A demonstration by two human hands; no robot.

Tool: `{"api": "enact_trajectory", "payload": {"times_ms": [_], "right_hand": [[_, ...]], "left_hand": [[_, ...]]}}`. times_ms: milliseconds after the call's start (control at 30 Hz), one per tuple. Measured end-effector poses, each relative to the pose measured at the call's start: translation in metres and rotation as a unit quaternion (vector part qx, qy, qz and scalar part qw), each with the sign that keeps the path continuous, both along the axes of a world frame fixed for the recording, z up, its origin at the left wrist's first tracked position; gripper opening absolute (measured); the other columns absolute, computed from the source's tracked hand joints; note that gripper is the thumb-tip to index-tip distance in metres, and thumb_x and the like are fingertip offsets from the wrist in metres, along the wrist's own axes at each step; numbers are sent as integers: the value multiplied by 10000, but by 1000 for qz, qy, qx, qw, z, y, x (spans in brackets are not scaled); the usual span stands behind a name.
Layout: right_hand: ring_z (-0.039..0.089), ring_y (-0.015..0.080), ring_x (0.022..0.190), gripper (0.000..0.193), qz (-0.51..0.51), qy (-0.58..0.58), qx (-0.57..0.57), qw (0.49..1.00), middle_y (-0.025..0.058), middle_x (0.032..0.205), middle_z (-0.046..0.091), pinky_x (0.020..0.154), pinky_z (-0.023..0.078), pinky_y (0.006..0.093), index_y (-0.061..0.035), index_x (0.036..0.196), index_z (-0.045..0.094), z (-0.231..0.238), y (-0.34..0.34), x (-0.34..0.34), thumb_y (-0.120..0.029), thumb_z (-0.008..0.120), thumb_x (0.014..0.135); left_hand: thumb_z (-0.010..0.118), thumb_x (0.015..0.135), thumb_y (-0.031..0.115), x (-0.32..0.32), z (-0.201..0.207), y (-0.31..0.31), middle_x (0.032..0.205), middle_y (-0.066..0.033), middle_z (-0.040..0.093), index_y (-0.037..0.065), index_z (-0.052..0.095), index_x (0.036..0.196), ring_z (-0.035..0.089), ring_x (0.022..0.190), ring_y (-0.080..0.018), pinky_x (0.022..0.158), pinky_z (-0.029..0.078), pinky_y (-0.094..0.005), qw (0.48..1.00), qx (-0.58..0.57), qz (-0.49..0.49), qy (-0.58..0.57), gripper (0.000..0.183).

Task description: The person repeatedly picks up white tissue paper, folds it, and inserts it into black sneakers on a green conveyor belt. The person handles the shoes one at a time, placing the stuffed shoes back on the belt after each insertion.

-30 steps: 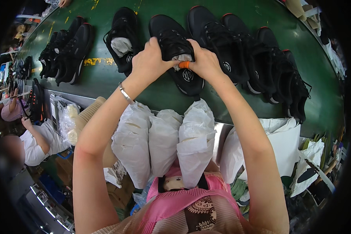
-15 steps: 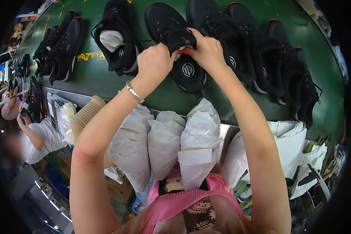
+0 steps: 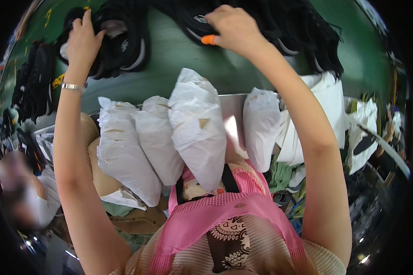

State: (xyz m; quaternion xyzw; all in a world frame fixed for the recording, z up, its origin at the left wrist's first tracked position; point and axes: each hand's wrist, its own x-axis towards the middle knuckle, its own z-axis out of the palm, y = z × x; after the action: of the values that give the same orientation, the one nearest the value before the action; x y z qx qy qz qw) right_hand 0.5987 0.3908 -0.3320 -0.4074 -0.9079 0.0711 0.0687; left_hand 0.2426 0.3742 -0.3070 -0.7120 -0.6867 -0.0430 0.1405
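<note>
My left hand [image 3: 81,43] reaches to the far left, fingers spread apart, over a black shoe [image 3: 71,20] with something white beside the wrist. Right next to it, another black shoe [image 3: 137,50] has its opening facing up, with pale stuffing and a printed insole inside. My right hand [image 3: 236,30] hovers at or just over a third black shoe [image 3: 176,13]; whether it touches is unclear. An orange finger cover [image 3: 209,40] sits on its thumb, which stands apart from the fingers. Nothing shows in either hand. The shoes' far ends are cut off by the top edge.
Several white paper-wrapped bundles [image 3: 197,123] stand along the near edge of the green worktable [image 3: 179,68]. More black shoes [image 3: 298,27] line the right, and a black pair [image 3: 34,82] lies left. A tan ribbed piece [image 3: 89,130] and another person [image 3: 20,188] are at lower left.
Both hands have left the middle shoe they were gripping together. The left hand has moved far left, while the right stays nearer the middle. The whole view has shifted, and shoes sit farther left in it.
</note>
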Motion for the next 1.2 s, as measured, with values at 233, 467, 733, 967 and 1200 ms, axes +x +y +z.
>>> {"api": "enact_trajectory", "payload": {"times_ms": [233,467,733,967,1200], "right_hand": [[611,174,938,228,-37,-28,-28,998,22,855,677,776,410,343,-136,948,721,9,-16,29,-259,739,757],[611,224,998,346,-117,119,4,986,75,1020,672,856,450,355,-116,1112,684,23,-75,97,-190,740,779],[545,315,1178,735,-322,265,-378,827,209,1331,541,977,460,399,-102,1467,372,96,-235,169,-252,716,835],[457,275,1333,862,-346,616,-615,349,170,1475,425,1062,417,408,-80,1538,238,109,-256,162,-342,686,851],[470,266,1318,763,-257,656,-682,194,158,1473,429,1079,407,380,-54,1512,292,109,-243,167,-387,607,902]], "left_hand": [[701,873,227,167,69,-38,912,-127,697,27,684,1104,672,811,-254,753,527,-348,864,-240,-178,-405,306],[781,627,594,313,7,-99,1099,-313,608,-192,583,1083,610,1034,-395,871,507,-396,716,-567,-243,-327,929],[809,637,570,342,31,-102,1169,-259,602,-161,529,1222,618,1080,-311,866,513,-352,632,-634,-59,-441,978],[628,909,489,338,94,-106,1144,-151,655,-37,592,1235,633,1044,-202,896,499,-320,533,-525,129,-651,620],[522,1005,395,323,170,-195,1263,-72,589,22,494,1364,577,1080,-117,924,467,-285,565,-380,86,-728,518]]}}
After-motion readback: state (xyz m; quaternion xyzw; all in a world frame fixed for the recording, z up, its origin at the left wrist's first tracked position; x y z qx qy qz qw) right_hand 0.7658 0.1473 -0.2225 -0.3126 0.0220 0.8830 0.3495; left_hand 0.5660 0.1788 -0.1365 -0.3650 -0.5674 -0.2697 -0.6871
